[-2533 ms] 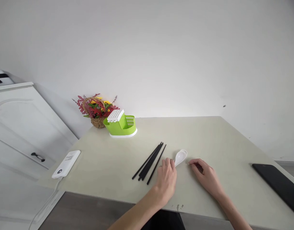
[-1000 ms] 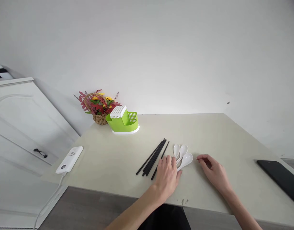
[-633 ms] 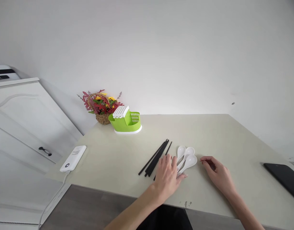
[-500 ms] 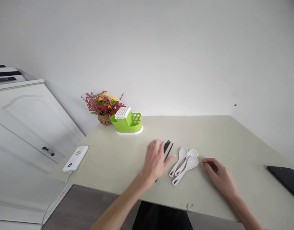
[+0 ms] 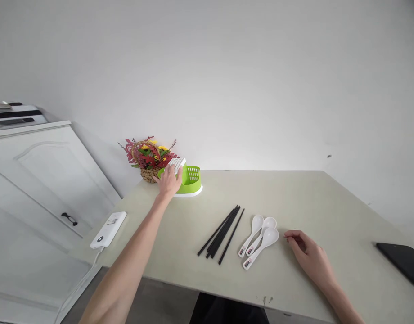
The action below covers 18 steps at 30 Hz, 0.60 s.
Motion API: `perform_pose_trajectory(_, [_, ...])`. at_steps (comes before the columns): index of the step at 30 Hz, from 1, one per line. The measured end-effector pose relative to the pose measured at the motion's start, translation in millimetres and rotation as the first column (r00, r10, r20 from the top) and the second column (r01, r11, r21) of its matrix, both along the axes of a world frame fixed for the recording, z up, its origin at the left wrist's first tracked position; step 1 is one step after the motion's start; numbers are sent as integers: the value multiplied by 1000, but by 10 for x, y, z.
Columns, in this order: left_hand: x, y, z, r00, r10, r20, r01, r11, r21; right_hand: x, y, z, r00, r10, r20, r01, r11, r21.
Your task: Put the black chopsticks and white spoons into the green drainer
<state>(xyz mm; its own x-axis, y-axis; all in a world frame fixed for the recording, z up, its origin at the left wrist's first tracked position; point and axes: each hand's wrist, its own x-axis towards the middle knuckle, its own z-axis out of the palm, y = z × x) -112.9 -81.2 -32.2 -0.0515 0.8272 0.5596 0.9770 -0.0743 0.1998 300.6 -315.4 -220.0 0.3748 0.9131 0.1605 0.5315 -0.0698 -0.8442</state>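
Now that the white spoons [image 5: 263, 244] are lying released beside the black chopsticks [image 5: 223, 233], the left hand [image 5: 169, 181] is shifting the work to the far green caddy [image 5: 192, 185], gripping or not I can't tell; the right hand [image 5: 310, 256] is resting loosely curled, apparently empty.

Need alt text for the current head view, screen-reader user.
Left hand at the white roof of a green caddy beside a wicker flower basket, far left on a pale table; whether it grips is unclear. Black chopsticks and three white spoons lie mid-table, the curled right hand right of the spoons. A white power bank lies near left, a black phone right.
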Motion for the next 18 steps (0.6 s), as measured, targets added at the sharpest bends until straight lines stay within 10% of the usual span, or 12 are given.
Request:
perform_pose_trajectory(8, [247, -52, -167, 985, -165, -42, 166, 986, 20, 8, 6, -23, 1000, 12, -16, -13, 1000, -12])
perform_pose_trajectory(18, [1516, -381, -372, 898, -434, 69, 435, 900, 5, -20, 12, 46, 1000, 14, -18, -14, 1000, 8])
